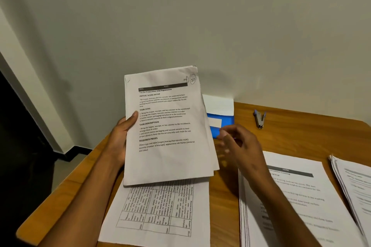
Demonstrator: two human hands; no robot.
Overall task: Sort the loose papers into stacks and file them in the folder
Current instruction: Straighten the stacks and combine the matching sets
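The left hand (122, 136) grips a sheaf of printed papers (166, 126) at its left edge, thumb across the front page and fingers hidden behind, holding it tilted up above the wooden table (291, 126) in the middle of the frame. The right hand (239, 144) hovers just right of the sheaf, blurred by motion, its fingers loosely spread and holding nothing that can be made out. The blue folder (222, 124) lies behind the sheaf toward the wall, partly hidden, with a white sheet (218, 104) sticking out of its top. Below the sheaf a page with a printed table (158, 210) lies flat; at lower right are two stacks, a thick stack (297, 202) under the right forearm and another stack (355, 184) at the frame's right edge. A stapler (260, 118) sits at upper right of the tabletop. The step in hand looks like reading the top page's heading to choose its stack. To do it well, the right hand should peel only the top sheet at a free corner while the left thumb pins the rest, since the sheaf's edges are fanned and could slip, then lay it square on the matching stack.
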